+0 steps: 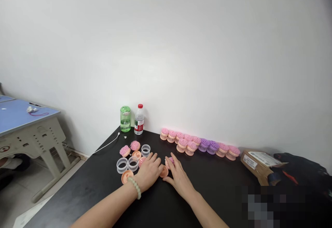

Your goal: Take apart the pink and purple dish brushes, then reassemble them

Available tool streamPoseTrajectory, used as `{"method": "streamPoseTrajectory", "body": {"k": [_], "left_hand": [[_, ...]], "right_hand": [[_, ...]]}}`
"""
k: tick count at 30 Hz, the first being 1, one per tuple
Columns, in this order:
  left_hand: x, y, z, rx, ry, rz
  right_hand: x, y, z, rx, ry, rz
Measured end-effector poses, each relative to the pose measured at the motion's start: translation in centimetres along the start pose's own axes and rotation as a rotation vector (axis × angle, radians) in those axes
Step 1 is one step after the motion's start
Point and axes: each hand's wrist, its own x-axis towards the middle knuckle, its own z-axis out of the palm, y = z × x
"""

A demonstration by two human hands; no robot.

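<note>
My left hand (149, 172), with a beaded bracelet at the wrist, reaches palm down across the small parts. Its bent fingertips meet the edge of a round orange cap (164, 171), which they partly cover. My right hand (181, 179) has its thumb apart from its stretched fingers. Those fingers lie against a pink bristle head (167, 163) and partly hide it; the thumb is beside the orange cap. Left of my left hand are clear rings (122, 165), more orange caps (127, 177) and pink bristle heads (125, 151). One bristle head is partly covered by the left hand.
Several assembled pink brushes (182, 144) and purple brushes (203, 145) line the wall. A green bottle (125, 119) and a red-capped water bottle (139, 120) stand at the back left corner near a white cable (107, 142). A cardboard box (256, 164) and black bag (301, 169) occupy the right.
</note>
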Motion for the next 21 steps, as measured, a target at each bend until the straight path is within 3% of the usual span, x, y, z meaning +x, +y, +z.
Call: {"method": "streamPoseTrajectory", "body": {"k": [5,9,15,18,21], "left_hand": [[-1.0,-2.0,-0.8,-0.006,-0.022,-0.072],[-1.5,-1.9,-2.1,-0.038,-0.038,-0.084],[-2.1,0.8,-2.8,-0.107,0.038,-0.138],[-2.7,2.8,-2.9,-0.183,0.106,-0.148],[-3.2,4.9,-3.7,-0.321,0.082,-0.127]], "right_hand": [[1.3,-1.9,0.5,0.085,-0.047,0.006],[1.5,-1.5,-0.2,0.294,-0.089,0.047],[1.4,-0.6,0.2,0.615,-0.007,0.033],[1.0,-0.3,0.2,0.596,0.067,0.035],[0.4,1.0,-1.1,0.514,0.2,0.083]]}}
